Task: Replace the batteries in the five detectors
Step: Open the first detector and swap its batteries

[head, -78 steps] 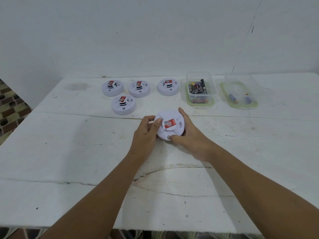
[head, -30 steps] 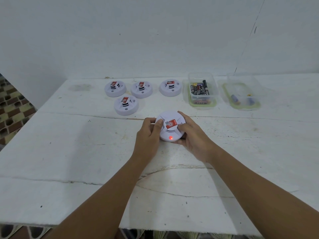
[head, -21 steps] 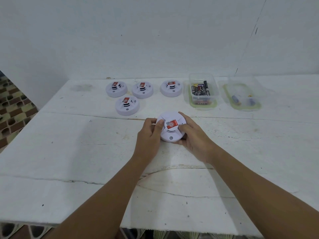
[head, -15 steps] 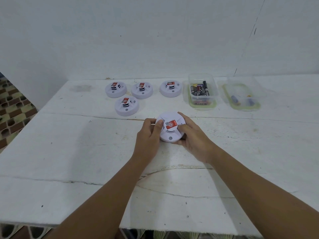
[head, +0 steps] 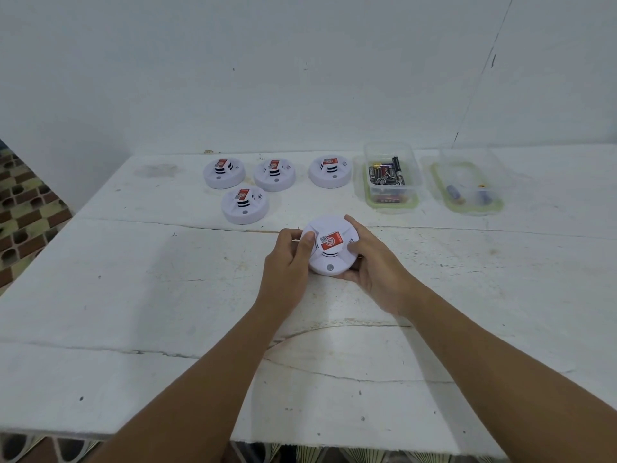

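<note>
The held smoke detector [head: 330, 249] sat dead centre of the white table [head: 133, 295], face up, red sticker showing; the left hand [head: 287, 265] gripped its rim at nine o'clock, thumb laid over the top, while the right hand [head: 374, 265] cupped it from three o'clock round to six, fingers curled under the edge; both hands were clamped on the one unit, a grip that looked made for twisting the cover off its base or seating it; which of the two, I couldn't tell. At eleven o'clock from it sat a fourth detector [head: 244, 205], near but apart; beyond that, a row of three detectors [head: 274, 175] ran along the far side, each face up, parked clear of the working spot. At one o'clock stood the clear tub of batteries [head: 391, 177], within easy reach of the right hand; further right, at two o'clock, a second clear tub [head: 467, 185] held only a couple of cells, probably the spent ones. Open tabletop lay at six o'clock, towards the near edge [head: 100, 432], and wide at nine o'clock too; the left edge dropped off to patterned floor tiles [head: 23, 208]; the wall [head: 300, 78] closed off twelve o'clock.
</note>
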